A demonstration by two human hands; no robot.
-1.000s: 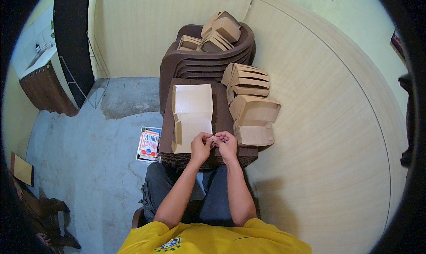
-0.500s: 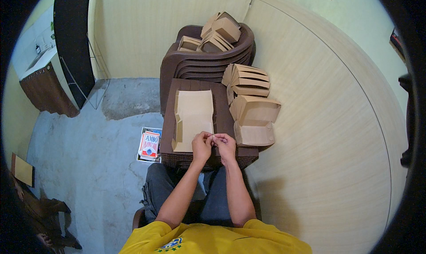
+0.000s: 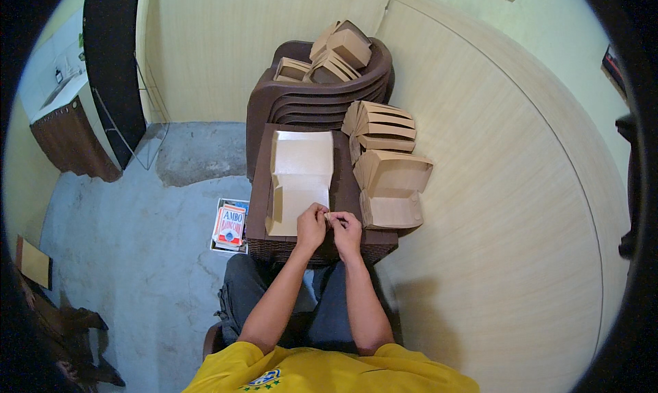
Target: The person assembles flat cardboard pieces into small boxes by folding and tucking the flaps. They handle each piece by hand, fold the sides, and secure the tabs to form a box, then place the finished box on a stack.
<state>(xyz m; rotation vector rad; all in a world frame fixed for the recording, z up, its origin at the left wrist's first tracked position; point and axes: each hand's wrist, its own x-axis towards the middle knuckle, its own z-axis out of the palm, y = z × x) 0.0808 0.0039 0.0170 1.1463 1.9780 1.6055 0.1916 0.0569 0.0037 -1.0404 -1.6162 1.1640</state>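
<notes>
Left hand [image 3: 312, 227]: fingers bent, tips pinched together on the near right corner of the open box [image 3: 301, 156]. Right hand [image 3: 346, 234]: fingers likewise pinched at that corner, tips against or just beside the left ones; the exact fold between them is too small to make out. Box lies spread on the table [image 3: 345, 177], ahead and left of the fingers, its left edge raised. Right of the fingers, nearby: a folded box [image 3: 392, 204], lid raised. Beyond it, nested boxes [image 3: 385, 125]. Farther ahead: stacked chairs [image 3: 322, 91] bearing more boxes [image 3: 351, 49]. Well left of the fingers, on the floor [image 3: 137, 256]: a white crate [image 3: 228, 249] with a red-and-white carton [image 3: 233, 217].
</notes>
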